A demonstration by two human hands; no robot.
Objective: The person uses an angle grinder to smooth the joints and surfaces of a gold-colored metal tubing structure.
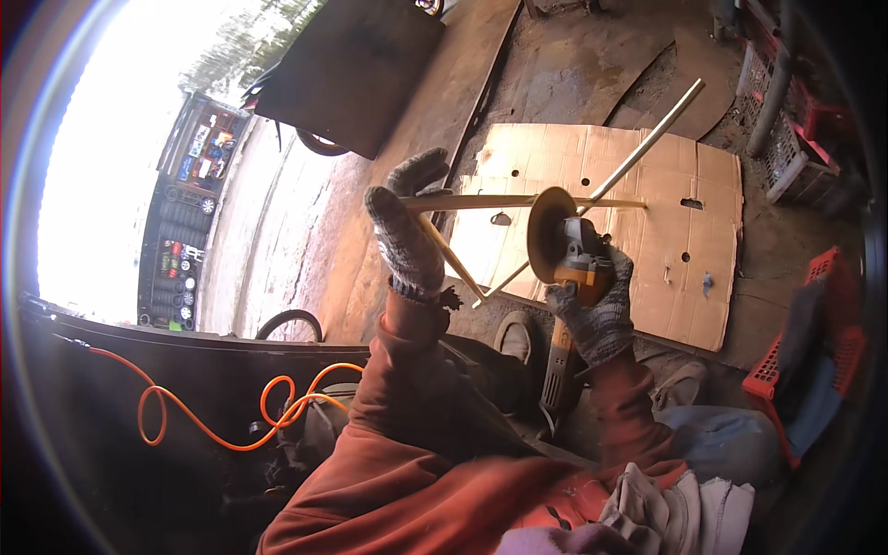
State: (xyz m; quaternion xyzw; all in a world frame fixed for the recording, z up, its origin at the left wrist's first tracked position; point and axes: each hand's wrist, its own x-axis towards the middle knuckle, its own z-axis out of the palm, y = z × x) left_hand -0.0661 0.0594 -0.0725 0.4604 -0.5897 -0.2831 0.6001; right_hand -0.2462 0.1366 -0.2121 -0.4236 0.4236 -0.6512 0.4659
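My left hand [409, 236], in a grey knit glove, is closed around the corner of a thin yellowish metal frame [486, 201]. One bar of it runs right behind the grinder's disc, another slants down toward my shoe. My right hand [599, 319], gloved too, grips a yellow and grey angle grinder [561, 361] near its head. The large round disc [546, 231] stands upright in front of the bar; whether they touch I cannot tell. A long pale bar [652, 139] crosses diagonally behind the disc, over a flattened cardboard sheet [694, 287].
Red plastic crates [766, 370] stand at the right, with a grey crate [797, 166] farther back. An orange hose [242, 448] coils at lower left. Beyond is a dark panel [356, 79] near wheels. My shoe [513, 338] is close below the frame.
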